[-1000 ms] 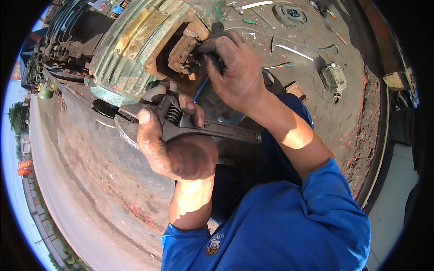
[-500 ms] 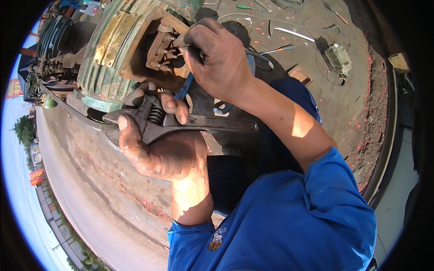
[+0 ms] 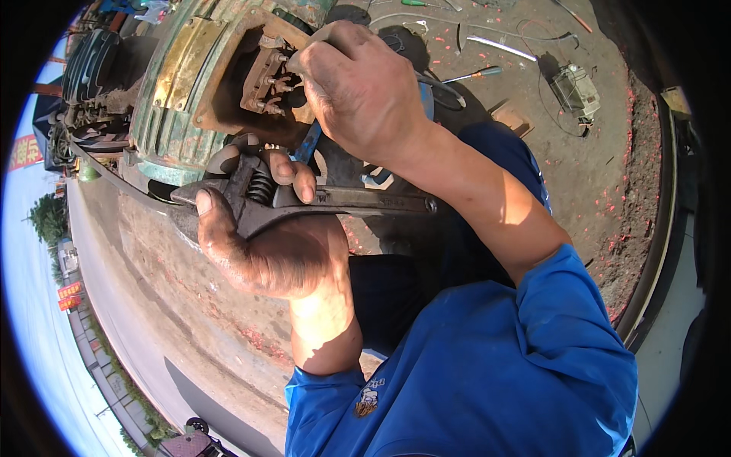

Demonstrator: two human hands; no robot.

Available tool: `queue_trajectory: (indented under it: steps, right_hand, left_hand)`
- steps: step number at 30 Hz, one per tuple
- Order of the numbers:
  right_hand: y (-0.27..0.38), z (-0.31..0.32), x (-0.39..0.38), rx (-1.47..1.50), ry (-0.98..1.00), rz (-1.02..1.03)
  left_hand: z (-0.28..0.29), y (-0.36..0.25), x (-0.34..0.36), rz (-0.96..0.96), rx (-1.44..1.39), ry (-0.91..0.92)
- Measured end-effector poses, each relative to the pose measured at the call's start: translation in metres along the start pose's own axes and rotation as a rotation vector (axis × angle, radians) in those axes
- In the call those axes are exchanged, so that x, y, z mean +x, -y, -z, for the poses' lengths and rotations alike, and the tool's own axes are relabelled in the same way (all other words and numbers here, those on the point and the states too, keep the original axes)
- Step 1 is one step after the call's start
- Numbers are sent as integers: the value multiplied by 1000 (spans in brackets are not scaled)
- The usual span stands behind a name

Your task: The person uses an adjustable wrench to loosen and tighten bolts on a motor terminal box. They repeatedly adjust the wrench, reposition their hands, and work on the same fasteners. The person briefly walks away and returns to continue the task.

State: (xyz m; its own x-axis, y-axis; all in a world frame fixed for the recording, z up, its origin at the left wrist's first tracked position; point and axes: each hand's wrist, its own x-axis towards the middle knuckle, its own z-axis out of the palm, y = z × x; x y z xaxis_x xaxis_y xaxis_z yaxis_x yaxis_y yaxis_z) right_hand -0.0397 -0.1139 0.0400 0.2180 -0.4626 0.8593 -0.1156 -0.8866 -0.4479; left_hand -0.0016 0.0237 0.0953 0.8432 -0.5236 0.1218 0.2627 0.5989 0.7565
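Note:
My left hand (image 3: pixel 278 247) is wrapped round a dark adjustable wrench (image 3: pixel 354 200), its thumb lying over the head and its handle pointing right. Above it is a green ribbed electric motor (image 3: pixel 164 137) with worn paint and a brass-coloured plate (image 3: pixel 185 68). On its side an open, rusty terminal box (image 3: pixel 217 118) shows a terminal block (image 3: pixel 259 80) with several threaded studs. My right hand (image 3: pixel 362 87) is closed in a pinch at the right edge of that box, beside the studs. Whatever its fingertips hold is hidden behind the hand.
Across the ground at the upper right lie a screwdriver with a blue handle (image 3: pixel 483 73), a pale rod (image 3: pixel 502 49), a rusty box-like cover (image 3: pixel 512 119) and a grey meter-like box with wires (image 3: pixel 575 91). A dark finned machine part (image 3: pixel 91 67) stands left of the motor.
My right hand has curled over and its fingertips sit a little lower beside the studs. The left hand keeps its hold on the wrench. Part of a vehicle now shows at the lower left.

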Motion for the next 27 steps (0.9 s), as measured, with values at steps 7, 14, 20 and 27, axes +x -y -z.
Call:
queue_trajectory:
  steps: [7, 14, 20, 27]
  right_hand:
    - [16, 20, 1, 855, 14, -1049]
    - [1, 8, -5, 140, 73, -289]
    - [3, 1, -4, 72, 90, -209]
    - [1, -4, -6, 121, 11, -190]
  left_hand:
    - [1, -2, 0, 7, -23, 23]
    - [3, -2, 0, 11, -51, 86]
    - [3, -2, -1, 35, -40, 81]
    - [5, 0, -1, 27, -55, 101]
